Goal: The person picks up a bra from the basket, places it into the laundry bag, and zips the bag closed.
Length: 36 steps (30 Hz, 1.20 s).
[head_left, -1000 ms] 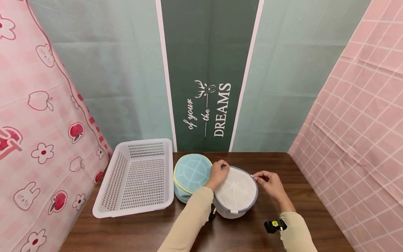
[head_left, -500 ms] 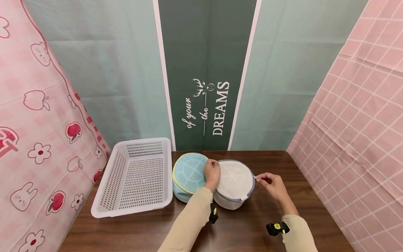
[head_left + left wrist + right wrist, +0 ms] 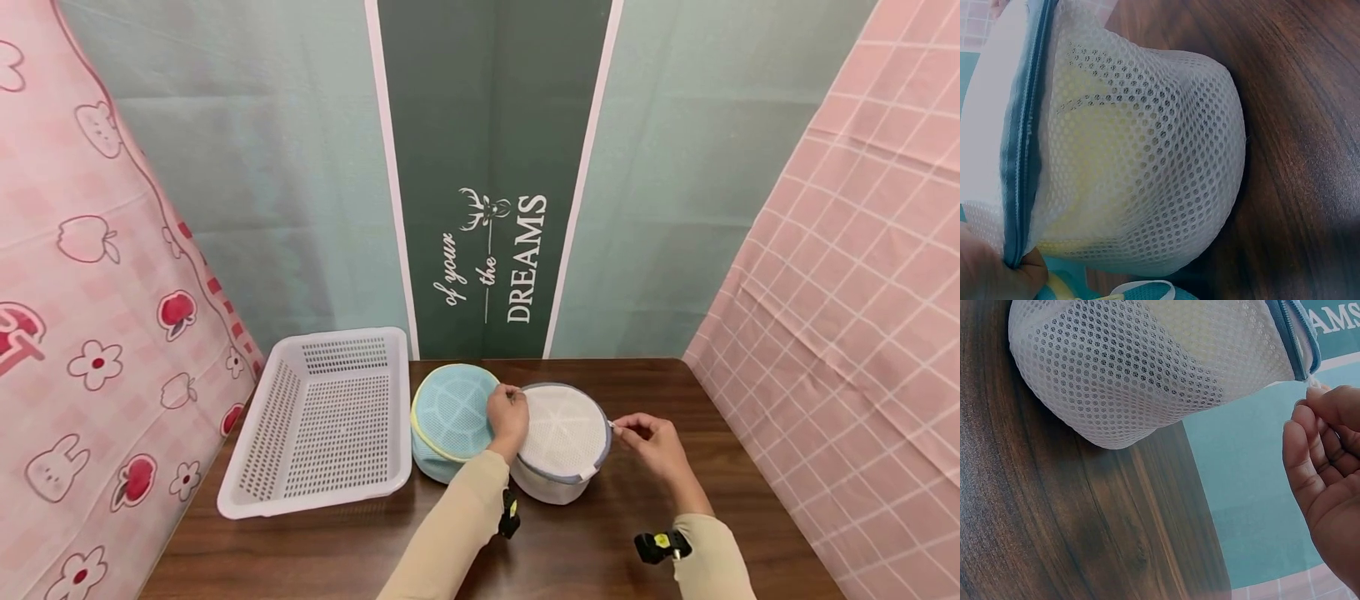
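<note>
A round white mesh laundry bag (image 3: pixel 562 429) with a blue-grey zipper rim stands on the dark wood table. Something pale yellow shows through its mesh in both wrist views. My left hand (image 3: pixel 510 418) pinches the zipper rim at the bag's left side; in the left wrist view its thumb and finger (image 3: pixel 1032 272) close on the edge. At the right side, my right hand (image 3: pixel 654 446) pinches the small zipper pull (image 3: pixel 1313 382) between thumb and fingertips. Just left of the white bag sits a light blue mesh laundry bag (image 3: pixel 453 412) with a yellow rim, partly covered by my left hand.
A white perforated plastic basket (image 3: pixel 247 493) stands at the left of the table (image 3: pixel 570 558). A green cloth backdrop (image 3: pixel 660 208) hangs behind the table's far edge. Pink cloths flank both sides.
The white bag has turned and shifted slightly left and back, its white tab moving rightward round the rim. My left hand moved left along with it; my right hand keeps hold of the zipper pull.
</note>
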Each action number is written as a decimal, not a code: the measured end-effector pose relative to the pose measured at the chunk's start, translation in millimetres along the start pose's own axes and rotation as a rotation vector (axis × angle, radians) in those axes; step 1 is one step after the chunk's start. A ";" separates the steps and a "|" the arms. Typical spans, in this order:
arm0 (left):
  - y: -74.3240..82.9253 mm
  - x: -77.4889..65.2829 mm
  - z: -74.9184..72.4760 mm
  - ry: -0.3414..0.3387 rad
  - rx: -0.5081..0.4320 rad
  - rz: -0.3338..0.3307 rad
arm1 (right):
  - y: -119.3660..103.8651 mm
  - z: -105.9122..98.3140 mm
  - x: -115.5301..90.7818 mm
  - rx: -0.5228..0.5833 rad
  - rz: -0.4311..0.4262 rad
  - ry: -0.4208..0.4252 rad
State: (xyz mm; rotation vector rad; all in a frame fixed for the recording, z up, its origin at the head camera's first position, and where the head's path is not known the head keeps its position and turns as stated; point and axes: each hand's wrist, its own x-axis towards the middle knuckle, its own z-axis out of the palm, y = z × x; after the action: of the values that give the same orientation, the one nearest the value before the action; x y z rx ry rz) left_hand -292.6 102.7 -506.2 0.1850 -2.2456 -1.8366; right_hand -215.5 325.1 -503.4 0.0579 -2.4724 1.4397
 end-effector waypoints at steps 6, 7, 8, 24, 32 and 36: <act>3.4 1.8 -6.3 -0.073 0.099 -0.013 | 3.6 0.6 0.7 0.014 0.000 -0.014; 4.1 3.6 -7.5 -0.089 0.134 -0.007 | 3.4 1.1 1.3 0.018 0.002 -0.016; 5.0 5.6 -8.7 -0.106 0.177 0.005 | 3.4 1.4 1.8 0.020 0.003 -0.020; 30.2 21.3 2.5 -0.517 0.707 0.288 | 8.4 4.3 7.8 0.017 0.003 -0.043; 33.7 11.5 9.9 -0.534 0.763 0.321 | 7.0 5.9 8.1 0.044 -0.034 -0.046; 32.5 12.7 5.6 -0.527 0.704 0.307 | 7.2 7.1 8.2 0.064 -0.036 -0.037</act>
State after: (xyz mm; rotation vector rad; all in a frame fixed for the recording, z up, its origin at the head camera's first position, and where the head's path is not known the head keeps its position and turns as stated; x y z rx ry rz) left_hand -304.6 111.6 -474.2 -0.5624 -2.9816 -0.9500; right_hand -226.2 323.4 -510.7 0.1431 -2.4411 1.5159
